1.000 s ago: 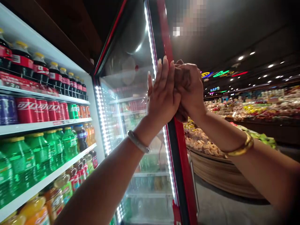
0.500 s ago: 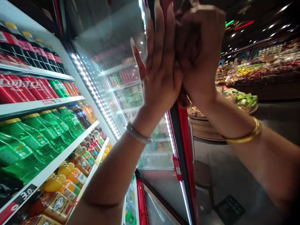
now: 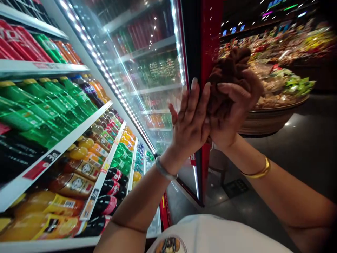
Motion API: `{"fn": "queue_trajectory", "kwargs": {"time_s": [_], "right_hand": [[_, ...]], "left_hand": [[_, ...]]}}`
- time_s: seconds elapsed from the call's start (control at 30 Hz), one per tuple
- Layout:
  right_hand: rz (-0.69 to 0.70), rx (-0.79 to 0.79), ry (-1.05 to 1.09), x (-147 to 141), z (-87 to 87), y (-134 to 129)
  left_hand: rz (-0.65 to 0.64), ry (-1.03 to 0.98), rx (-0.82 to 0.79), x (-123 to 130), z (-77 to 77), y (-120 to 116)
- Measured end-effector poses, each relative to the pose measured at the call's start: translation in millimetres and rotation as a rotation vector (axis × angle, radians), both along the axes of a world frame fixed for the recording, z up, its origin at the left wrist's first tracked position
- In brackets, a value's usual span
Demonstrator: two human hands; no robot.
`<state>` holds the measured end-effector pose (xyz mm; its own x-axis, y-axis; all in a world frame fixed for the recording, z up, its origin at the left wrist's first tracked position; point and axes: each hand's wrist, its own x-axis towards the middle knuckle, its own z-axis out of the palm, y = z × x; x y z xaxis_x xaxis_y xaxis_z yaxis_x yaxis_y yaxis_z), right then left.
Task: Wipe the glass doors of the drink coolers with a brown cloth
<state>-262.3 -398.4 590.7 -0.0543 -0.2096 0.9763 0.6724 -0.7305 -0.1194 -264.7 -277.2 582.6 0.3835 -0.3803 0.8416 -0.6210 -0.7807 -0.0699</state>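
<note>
The 2 hands touch. The left hand is open; the right hand grips a soft brown cloth by the glass door with a red-and-black frame. Holding the cloth bunched tight should help stop it slipping.

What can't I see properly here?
All in the head view:
- Brown cloth's full shape: partly hidden by the right hand.
- Left palm: hidden behind the back of the left hand.
- Space above the highest visible shelf: cut off by the top edge.
- Faraway goods: blurred, too small.
</note>
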Motion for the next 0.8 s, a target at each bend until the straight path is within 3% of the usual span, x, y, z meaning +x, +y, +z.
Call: {"fn": "queue_trajectory", "kwargs": {"time_s": [0.07,0.1,0.17,0.27,0.33,0.4,0.57,0.63,0.73,0.8], "right_hand": [[-0.007,0.006,0.043,-1.2,-9.0,0.7],[0.003,0.016,0.062,-2.7,-22.8,0.8],[0.051,0.039,0.086,-7.2,-65.8,0.0],[0.086,0.011,0.146,-14.5,-139.1,-5.3],[0.113,-0.047,0.197,-16.9,-167.6,-11.1],[0.148,-0.101,0.199,-15.8,-170.5,-16.9],[0.233,-0.177,0.123,-8.6,-143.7,-20.1],[0.281,-0.171,0.132,-10.6,-155.3,-18.1],[0.361,-0.211,0.129,-16.7,-188.8,-16.4],[0.408,-0.242,0.118,-20.2,-202.1,-14.7]], "left_hand": [[0.006,-0.009,0.001,-3.1,-2.3,1.9],[0.017,0.003,0.013,-4.5,-10.7,3.7],[0.052,0.034,0.063,-7.1,-41.3,8.7],[0.057,-0.017,0.119,-11.6,-101.4,17.0],[0.042,-0.032,0.122,-15.6,-128.2,20.4],[0.067,-0.015,0.107,-20.5,-133.7,20.9],[0.184,0.014,0.035,-39.8,-105.1,13.9],[0.227,0.013,0.037,-51.6,-109.2,11.3],[0.269,0.027,0.095,-67.9,-135.0,10.7],[0.281,0.027,0.124,-75.3,-149.9,13.1]]}}
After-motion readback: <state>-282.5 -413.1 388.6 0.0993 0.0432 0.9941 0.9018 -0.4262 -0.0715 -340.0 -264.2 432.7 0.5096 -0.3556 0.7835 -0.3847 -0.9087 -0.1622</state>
